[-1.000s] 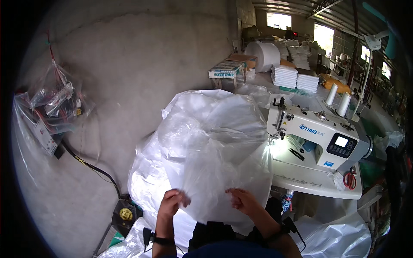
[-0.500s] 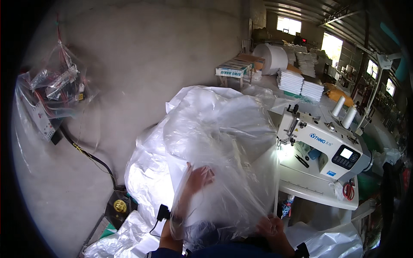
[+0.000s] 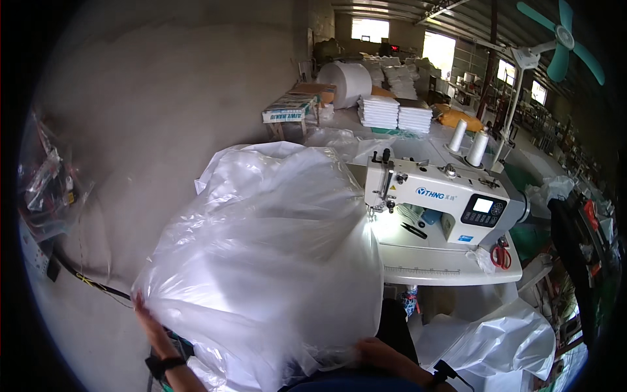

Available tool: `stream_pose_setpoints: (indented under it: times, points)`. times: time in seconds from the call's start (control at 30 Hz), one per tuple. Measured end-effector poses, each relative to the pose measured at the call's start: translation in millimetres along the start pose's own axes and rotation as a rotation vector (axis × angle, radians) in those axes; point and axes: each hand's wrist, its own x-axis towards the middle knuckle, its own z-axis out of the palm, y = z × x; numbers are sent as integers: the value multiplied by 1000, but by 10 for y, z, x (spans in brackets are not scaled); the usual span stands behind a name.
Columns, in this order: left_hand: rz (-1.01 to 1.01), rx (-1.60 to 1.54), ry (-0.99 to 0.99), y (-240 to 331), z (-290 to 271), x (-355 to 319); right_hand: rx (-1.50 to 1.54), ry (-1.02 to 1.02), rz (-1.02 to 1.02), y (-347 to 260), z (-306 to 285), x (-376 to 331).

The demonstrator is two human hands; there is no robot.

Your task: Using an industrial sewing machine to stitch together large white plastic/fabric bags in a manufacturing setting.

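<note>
A large translucent plastic sheet [image 3: 261, 248] spreads over bunched white material and runs up to the needle area of a white sewing machine [image 3: 437, 196]. My left hand [image 3: 145, 315] grips the sheet's left edge, its fingers closed and partly hidden by the film. Low in the middle, my right hand [image 3: 373, 353] is closed on the sheet's near edge; its fingertips are partly covered. The machine's lamp lights its bed, where black thread snips [image 3: 414, 230] lie.
Red-handled scissors [image 3: 501, 256] sit at the table's right end. Two thread cones [image 3: 479, 147] stand behind the machine. Stacked white packs [image 3: 379, 112] and a big white roll [image 3: 346, 85] are farther back. A black cable [image 3: 98, 284] runs along the left wall. White sheeting [image 3: 496, 336] hangs at lower right.
My left hand has moved outward to the left, spreading the sheet wide. My right hand has shifted slightly left in the view. The view has turned to the right.
</note>
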Motion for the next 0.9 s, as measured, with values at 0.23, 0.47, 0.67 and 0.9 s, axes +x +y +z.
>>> stream_pose_setpoints:
  times: [0.23,0.47,0.67,0.9]
  points:
    - [-1371,913,245,810,-1820,-914,-1174,-251,-156,-174,-123,114]
    - [-506,242,-363,1647,1635,240,-453,913,-250,-484,-319,179]
    - [-539,643,-856,1590,3655,1151,275,341,133,-38,-316,291]
    - [-559,775,-972,888,4306,1645,160,-96,162,-398,-361,257]
